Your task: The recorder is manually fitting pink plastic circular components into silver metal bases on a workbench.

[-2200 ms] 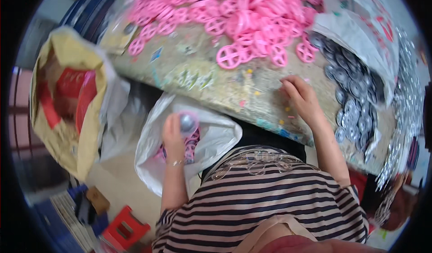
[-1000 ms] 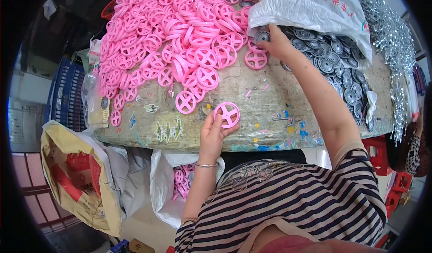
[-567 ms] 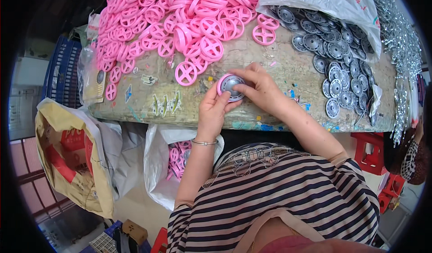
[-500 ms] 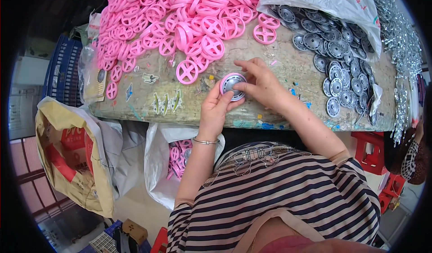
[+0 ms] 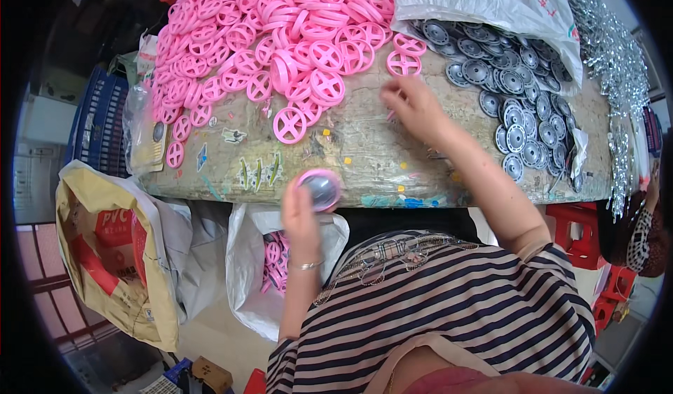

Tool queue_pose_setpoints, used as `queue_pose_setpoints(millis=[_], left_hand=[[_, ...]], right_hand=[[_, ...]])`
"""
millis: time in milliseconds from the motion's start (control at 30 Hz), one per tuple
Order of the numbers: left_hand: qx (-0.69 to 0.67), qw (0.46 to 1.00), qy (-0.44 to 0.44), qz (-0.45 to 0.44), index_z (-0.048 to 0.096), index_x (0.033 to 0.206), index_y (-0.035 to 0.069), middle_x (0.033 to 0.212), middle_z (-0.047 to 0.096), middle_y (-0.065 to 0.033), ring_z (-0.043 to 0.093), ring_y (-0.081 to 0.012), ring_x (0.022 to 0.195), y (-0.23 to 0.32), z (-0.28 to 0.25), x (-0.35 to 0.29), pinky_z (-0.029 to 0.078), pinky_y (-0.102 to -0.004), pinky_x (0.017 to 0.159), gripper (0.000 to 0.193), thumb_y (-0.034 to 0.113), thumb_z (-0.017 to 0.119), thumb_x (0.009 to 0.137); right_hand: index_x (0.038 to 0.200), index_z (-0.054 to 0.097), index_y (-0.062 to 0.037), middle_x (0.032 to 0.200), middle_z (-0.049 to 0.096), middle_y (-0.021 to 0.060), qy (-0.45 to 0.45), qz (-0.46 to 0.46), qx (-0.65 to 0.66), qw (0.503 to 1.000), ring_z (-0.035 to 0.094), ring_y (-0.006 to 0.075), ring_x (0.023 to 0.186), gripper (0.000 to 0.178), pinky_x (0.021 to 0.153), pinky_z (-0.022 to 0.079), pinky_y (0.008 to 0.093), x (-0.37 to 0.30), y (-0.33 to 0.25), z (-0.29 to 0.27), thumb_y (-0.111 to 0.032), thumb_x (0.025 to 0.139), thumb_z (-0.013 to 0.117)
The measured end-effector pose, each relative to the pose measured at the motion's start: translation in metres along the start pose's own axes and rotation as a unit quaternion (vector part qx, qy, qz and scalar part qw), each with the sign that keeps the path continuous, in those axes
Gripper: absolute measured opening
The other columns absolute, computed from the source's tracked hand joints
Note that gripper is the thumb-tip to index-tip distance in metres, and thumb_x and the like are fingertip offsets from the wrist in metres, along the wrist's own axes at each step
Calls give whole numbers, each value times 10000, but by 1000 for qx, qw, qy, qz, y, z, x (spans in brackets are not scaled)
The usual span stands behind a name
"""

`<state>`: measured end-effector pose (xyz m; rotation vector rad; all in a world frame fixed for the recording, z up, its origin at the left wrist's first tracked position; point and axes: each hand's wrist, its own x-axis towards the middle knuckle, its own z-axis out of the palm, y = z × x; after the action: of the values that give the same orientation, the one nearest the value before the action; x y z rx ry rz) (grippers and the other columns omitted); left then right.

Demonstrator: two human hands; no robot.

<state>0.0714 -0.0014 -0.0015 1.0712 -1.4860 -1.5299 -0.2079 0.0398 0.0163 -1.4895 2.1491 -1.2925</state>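
Note:
My left hand [image 5: 300,215] is closed on a toy wheel [image 5: 320,189], a pink rim with a grey hubcap disc set in it. It is over the table's front edge, just above the opening of a white sack. My right hand [image 5: 419,112] is over the middle of the table, its fingers loosely bent and apart, slightly blurred, with no part visible in them. Just beyond its fingertips lies a loose pink wheel rim [image 5: 404,63]. A large heap of pink wheel rims [image 5: 308,26] covers the far left. Many grey hubcap discs [image 5: 515,80] lie to the right.
A white plastic bag [image 5: 491,5] lies open over the grey discs. The white sack [image 5: 242,275] below the table holds pink pieces. A tan sack [image 5: 77,254] stands at left. Silver tinsel [image 5: 610,64] hangs at right. Stickers [image 5: 259,171] lie on the worn table [image 5: 364,152].
My hands have parted. The left has carried the wheel toward me and left, down to the table edge; the right has let go of it and moved away to the right and farther off.

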Motion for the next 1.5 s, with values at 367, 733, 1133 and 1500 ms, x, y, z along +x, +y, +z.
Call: queue_pose_setpoints(millis=[367, 733, 1133, 1500], left_hand=[[260, 957, 104, 79, 562, 1167, -3, 1106, 598, -128, 579, -190, 992, -8, -89, -25, 485, -294, 823, 264, 136, 509, 949], [-82, 958, -266, -73, 496, 1099, -16, 979, 638, -151, 673, -198, 760, 20, 86, 45, 560, -273, 601, 186, 113, 493, 965], [-154, 955, -226, -116, 425, 1261, -20, 1089, 610, -148, 679, -232, 847, 14, 85, 50, 564, -266, 614, 322, 121, 471, 975], [-226, 950, -213, -22, 482, 1233, -31, 1171, 577, -164, 606, -267, 1054, -8, 82, 50, 519, -356, 912, 328, 108, 545, 943]], right_hand=[[934, 554, -34, 849, 585, 25, -95, 141, 85, 982, 541, 115, 802, 156, 713, 448, 270, 19, -11, -36, -180, 901, 599], [1075, 608, -40, 1043, 615, 181, 24, 43, -36, 998, 582, 359, 926, 318, 823, 470, 393, 44, 29, -49, -233, 825, 642], [1171, 561, -40, 902, 630, 81, -3, 80, -43, 996, 580, 201, 753, 319, 688, 467, 322, 69, 64, -72, -206, 899, 570], [1321, 488, -80, 963, 608, -34, -89, 221, 324, 916, 506, 28, 727, 412, 629, 413, 177, -34, -35, -36, -164, 927, 572]])
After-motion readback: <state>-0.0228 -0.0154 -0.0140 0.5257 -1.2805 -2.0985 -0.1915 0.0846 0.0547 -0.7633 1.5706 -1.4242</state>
